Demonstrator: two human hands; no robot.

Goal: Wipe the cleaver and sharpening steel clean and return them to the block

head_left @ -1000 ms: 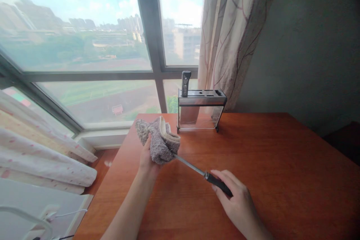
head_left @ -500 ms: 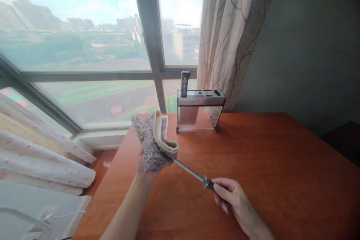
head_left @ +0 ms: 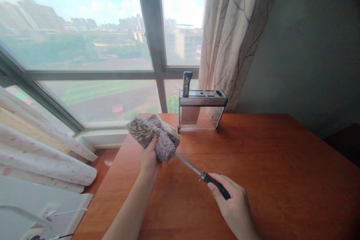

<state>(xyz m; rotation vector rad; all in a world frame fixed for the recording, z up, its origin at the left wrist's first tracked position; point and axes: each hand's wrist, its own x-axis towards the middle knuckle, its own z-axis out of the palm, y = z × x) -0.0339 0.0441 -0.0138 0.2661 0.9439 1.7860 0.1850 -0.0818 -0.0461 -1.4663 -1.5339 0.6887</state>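
Observation:
A honing steel [head_left: 189, 164] slants above the table, its black ribbed handle [head_left: 218, 186] gripped by my right hand [head_left: 232, 197]. Past the small metal guard, the thin rod runs up and left into a folded grey-brown fluffy cloth [head_left: 165, 144]. My left hand [head_left: 151, 157] is closed on that cloth, thumb on top, and the cloth hides the rod's far end. Behind them stands a knife block [head_left: 203, 101] with clear sides and a slotted metal top. One dark-handled knife [head_left: 187, 83] is upright in its left end.
The reddish-brown wooden table [head_left: 267, 157] extends under both hands. Beyond its far edge are a window [head_left: 84, 97] and a patterned curtain [head_left: 216, 37]. Low on the left are a dotted curtain [head_left: 47, 161] and a white cable [head_left: 70, 212].
My left hand has turned, so its thumb now shows on top of the cloth, which lies flatter. My right hand has rolled around the handle, showing more of it.

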